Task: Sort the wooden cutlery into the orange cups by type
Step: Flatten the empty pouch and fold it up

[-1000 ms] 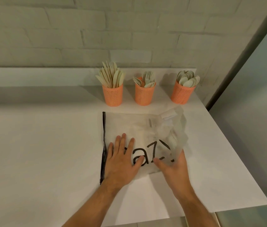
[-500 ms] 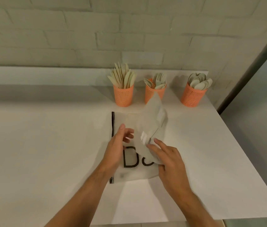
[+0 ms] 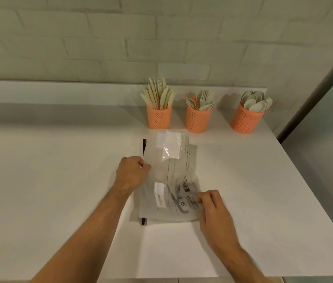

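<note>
Cutlery [image 3: 159,94]: upright in three orange cups [image 3: 198,119], beyond both hands.
Left hand [image 3: 133,173]: pinches plastic bag [image 3: 169,180], apparently.
Right hand [image 3: 212,207]: pinches bag's near edge.
Surface: white table [image 3: 49,170], brick wall [image 3: 80,37].

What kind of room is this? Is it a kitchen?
Maybe a kitchen or café counter, though I can't be sure. A white countertop runs along a painted brick wall, and three orange cups hold wooden cutlery. No sink or stove shows.

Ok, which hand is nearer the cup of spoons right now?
Right, though neither is close. The right hand pinches the plastic bag at its near right edge, well short of the spoon cup. The left hand grips the bag's left edge, farther away.
</note>
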`<state>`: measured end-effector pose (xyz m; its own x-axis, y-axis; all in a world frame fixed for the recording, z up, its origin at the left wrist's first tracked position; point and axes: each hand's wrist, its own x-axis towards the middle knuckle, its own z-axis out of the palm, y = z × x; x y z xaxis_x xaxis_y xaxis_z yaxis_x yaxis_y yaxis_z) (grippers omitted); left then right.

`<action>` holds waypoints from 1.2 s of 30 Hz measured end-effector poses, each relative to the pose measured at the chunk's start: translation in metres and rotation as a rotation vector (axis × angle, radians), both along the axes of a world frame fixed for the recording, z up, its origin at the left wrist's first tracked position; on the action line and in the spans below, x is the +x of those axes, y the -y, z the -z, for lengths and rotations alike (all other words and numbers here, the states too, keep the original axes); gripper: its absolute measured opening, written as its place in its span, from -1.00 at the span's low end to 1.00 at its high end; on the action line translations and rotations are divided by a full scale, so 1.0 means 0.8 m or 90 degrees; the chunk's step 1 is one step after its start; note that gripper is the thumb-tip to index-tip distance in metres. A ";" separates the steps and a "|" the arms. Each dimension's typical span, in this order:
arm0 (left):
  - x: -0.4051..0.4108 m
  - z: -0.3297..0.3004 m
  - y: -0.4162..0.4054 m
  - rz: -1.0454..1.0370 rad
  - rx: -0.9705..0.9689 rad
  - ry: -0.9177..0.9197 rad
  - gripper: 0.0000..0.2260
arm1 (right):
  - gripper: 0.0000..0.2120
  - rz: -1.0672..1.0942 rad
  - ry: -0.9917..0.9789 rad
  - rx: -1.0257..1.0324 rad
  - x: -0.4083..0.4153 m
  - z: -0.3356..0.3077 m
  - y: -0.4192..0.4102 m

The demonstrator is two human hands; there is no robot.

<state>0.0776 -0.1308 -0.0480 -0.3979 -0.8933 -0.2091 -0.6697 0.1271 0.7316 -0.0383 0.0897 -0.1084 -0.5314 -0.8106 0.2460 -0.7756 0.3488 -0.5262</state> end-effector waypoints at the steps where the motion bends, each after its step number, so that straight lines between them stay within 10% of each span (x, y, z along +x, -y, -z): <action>1: -0.002 0.001 0.001 0.002 0.019 0.003 -0.87 | -0.64 -0.008 -0.002 0.016 -0.002 0.002 0.000; 8: -0.011 -0.005 0.006 0.002 0.222 -0.053 -0.46 | -0.34 -0.260 0.438 0.236 -0.063 -0.084 -0.014; 11: -0.009 0.001 0.011 0.040 0.234 -0.057 -0.56 | -0.37 -0.125 0.368 0.004 -0.116 -0.105 0.027; 15: -0.005 -0.006 0.015 0.138 0.268 -0.087 -0.62 | -0.11 -0.164 0.265 0.081 -0.176 -0.104 0.107; 26: 0.017 0.000 0.031 0.184 0.335 -0.163 -0.44 | -0.87 -0.183 0.317 0.396 -0.202 -0.095 0.175; 36: 0.022 0.012 0.037 0.156 0.500 -0.227 -0.53 | -0.89 -0.169 0.563 0.313 -0.200 -0.111 0.176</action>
